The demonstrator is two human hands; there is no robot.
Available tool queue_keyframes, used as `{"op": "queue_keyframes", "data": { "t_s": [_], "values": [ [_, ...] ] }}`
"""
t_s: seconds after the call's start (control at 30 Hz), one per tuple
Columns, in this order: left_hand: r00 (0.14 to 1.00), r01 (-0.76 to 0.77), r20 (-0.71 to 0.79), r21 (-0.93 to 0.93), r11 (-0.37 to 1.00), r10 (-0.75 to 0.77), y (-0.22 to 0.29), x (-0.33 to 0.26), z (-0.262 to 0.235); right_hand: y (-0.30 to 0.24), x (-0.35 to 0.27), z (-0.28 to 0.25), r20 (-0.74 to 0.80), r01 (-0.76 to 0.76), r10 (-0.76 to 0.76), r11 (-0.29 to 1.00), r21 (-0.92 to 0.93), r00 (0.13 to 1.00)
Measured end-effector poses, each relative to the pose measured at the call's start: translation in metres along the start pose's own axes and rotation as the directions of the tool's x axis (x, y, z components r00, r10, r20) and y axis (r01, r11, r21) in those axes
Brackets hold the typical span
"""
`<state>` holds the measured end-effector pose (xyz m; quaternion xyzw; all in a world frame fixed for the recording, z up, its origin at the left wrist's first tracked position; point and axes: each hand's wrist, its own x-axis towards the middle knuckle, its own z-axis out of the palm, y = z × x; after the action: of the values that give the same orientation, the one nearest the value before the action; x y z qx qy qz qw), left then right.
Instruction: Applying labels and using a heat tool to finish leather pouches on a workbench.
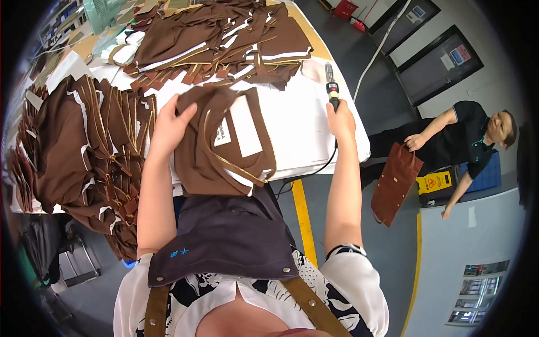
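A brown zippered bag lining [193,163] lies in front of me at the table's near edge, with a gold-toothed zipper curving across it. On it are a white rectangular strip [246,126] and a small printed white label [222,132]. My left hand [173,124] grips the lining's left upper edge, thumb on top and the other fingers partly hidden. Off to the right, my right hand [341,121] is closed around the dark handle of a soldering-iron-like tool [332,87], its metal tip pointing away from me. A black cord [328,163] trails from it.
Stacked brown zippered pieces [62,146] hang over the table's left edge. Another brown pile [191,39] covers the far side. The white tabletop [300,135] shows between lining and tool. At right, a person [449,135] holds a brown bag [396,182] beside a yellow floor sign [435,182].
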<state>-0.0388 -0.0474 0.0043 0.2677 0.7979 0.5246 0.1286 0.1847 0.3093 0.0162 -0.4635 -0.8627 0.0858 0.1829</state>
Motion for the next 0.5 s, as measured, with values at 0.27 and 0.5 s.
{"op": "queue_keyframes", "data": {
  "t_s": [0.27,0.5],
  "values": [
    [0.962,-0.273,-0.111,-0.337,0.901,0.250,0.080,0.072,-0.013,-0.067,-0.014,0.045,-0.344,0.475,-0.387,0.851,0.225,0.856],
    [0.965,-0.206,0.065,-0.414,0.887,0.254,0.124,0.074,-0.016,-0.120,-0.061,0.076,-0.283,0.281,-0.011,0.157,0.947,0.959]
  ]
}}
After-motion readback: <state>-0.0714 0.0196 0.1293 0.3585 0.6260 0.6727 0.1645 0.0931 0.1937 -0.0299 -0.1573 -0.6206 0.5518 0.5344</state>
